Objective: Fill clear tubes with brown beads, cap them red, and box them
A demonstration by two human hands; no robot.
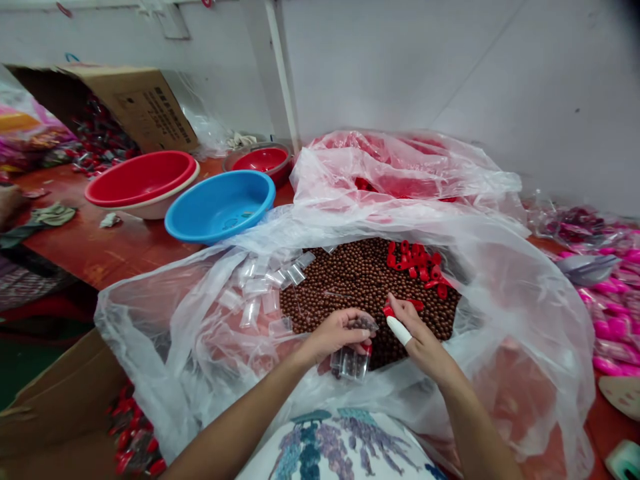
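Note:
My left hand is closed over the brown balls, fingers curled round small clear plastic containers. One of these shows a red part at its top. My right hand, with a white cover on one finger, pinches a small red cap just beside the left hand. Below both hands, many small brown balls fill an opened clear plastic bag. Empty clear containers lie at the left of the balls, and loose red caps at the upper right.
Behind on the left stand a blue basin, a red basin and a cardboard box. Another plastic bag with red pieces is at the back. Pink packets lie right; red-capped pieces sit low left.

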